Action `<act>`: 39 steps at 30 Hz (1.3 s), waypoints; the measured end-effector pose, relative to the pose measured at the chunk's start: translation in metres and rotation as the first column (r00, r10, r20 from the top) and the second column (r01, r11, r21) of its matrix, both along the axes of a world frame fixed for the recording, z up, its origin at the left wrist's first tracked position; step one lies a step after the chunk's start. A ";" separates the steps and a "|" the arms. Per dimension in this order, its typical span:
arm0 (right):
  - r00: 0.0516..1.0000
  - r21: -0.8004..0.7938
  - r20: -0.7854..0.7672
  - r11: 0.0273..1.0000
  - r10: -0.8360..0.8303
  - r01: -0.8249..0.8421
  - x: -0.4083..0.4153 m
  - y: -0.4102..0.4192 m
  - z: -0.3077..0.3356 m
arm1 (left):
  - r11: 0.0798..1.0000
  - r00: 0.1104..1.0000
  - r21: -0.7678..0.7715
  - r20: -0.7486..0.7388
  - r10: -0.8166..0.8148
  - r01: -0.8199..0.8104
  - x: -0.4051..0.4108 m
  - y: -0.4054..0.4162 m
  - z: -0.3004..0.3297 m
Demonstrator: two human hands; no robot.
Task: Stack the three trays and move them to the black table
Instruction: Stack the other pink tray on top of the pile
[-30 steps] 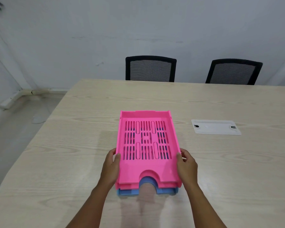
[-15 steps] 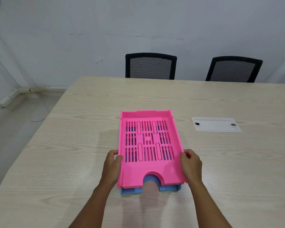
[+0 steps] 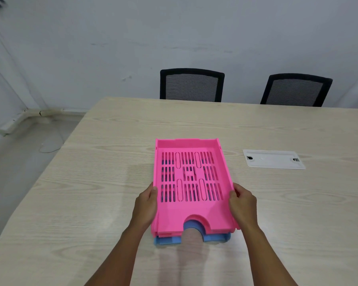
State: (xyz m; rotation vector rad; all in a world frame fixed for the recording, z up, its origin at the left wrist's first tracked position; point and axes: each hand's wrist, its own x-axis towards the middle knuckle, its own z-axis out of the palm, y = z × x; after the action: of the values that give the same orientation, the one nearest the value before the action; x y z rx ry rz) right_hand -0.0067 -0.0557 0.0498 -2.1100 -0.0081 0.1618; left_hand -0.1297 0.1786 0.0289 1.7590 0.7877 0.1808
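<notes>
A stack of slotted plastic trays sits in front of me on the light wooden table (image 3: 91, 203). The top pink tray (image 3: 190, 211) lies over a second pink tray whose edge shows just beneath it. A blue tray (image 3: 167, 241) is at the bottom, its front edge sticking out. My left hand (image 3: 146, 205) grips the stack's left side. My right hand (image 3: 242, 205) grips its right side. No black table is in view.
A white rectangular cover plate (image 3: 274, 159) is set into the table to the right of the stack. Two black mesh chairs (image 3: 191, 84) (image 3: 296, 89) stand at the far edge against a pale wall. The table's left edge drops to a grey floor.
Both hands stay on the sides of the stack. The pink trays have tilted slightly and shifted a little to the right over the blue tray.
</notes>
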 end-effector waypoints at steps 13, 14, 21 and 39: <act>0.998 0.000 0.005 0.998 0.070 -0.070 0.004 0.002 -0.001 | 0.997 1.000 0.072 0.016 -0.014 0.013 0.007 0.005 -0.008; 0.997 -0.001 0.002 0.997 0.075 -0.075 0.005 0.002 -0.002 | 0.997 1.000 0.072 0.011 -0.022 0.021 0.008 0.006 -0.008; 0.997 -0.036 0.055 0.998 0.056 -0.054 0.009 0.002 -0.007 | 0.995 0.999 0.095 0.010 -0.032 0.031 0.012 0.008 -0.012; 0.996 -0.015 0.035 0.997 0.080 -0.079 0.015 0.003 -0.013 | 0.989 0.999 0.145 -0.019 -0.030 0.033 0.015 0.013 -0.017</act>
State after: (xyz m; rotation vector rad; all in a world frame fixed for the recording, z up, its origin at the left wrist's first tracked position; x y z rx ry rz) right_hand 0.0084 -0.0527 0.0371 -2.1276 -0.1126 0.1719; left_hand -0.1145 0.1918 0.0120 1.9112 0.7749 0.2066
